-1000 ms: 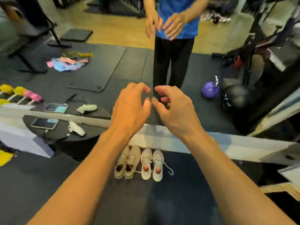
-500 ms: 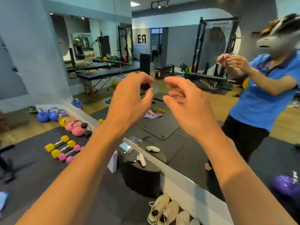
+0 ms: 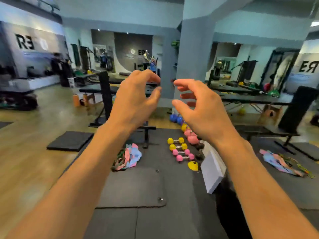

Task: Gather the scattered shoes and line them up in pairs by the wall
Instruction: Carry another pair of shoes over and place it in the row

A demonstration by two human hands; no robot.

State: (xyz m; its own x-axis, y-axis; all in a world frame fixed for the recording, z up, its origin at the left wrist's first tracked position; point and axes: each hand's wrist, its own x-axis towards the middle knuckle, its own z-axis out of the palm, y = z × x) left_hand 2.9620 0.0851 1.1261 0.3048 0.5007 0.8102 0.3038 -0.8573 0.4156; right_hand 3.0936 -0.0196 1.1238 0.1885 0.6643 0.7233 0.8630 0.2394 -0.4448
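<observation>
Hovering left hand [image 3: 133, 102] beside right hand [image 3: 203, 112]

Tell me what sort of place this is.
A gym, most likely: small yellow and pink hexagonal dumbbells lie in a row on black rubber floor mats, pink and blue kettlebells stand beyond them, and a heap of pastel elastic bands lies nearby.
</observation>
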